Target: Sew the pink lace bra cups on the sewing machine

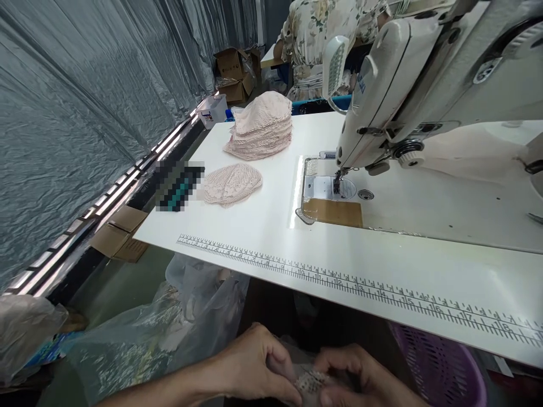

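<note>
Below the table's front edge, my left hand [254, 364] and my right hand [362, 370] are close together, both with bent fingers. Between them is a small bunched piece of pale lace [311, 381], pinched from either side; its lower part runs out of view. On the white sewing table [254, 243] stands a thick stack of pale pink lace pieces [261, 127]. A flatter pile of lace pieces [233, 183] lies in front of it. To the right is a white sewing machine [394, 85], its presser foot [337, 183] over the metal needle plate.
A ruler scale [339, 280] runs along the table's front edge. Clear plastic bags [169, 328] hang and lie at lower left; a purple basket [443, 362] stands under the table at right. Cardboard boxes [121, 234] sit left. A person in a floral top [318, 34] is beyond.
</note>
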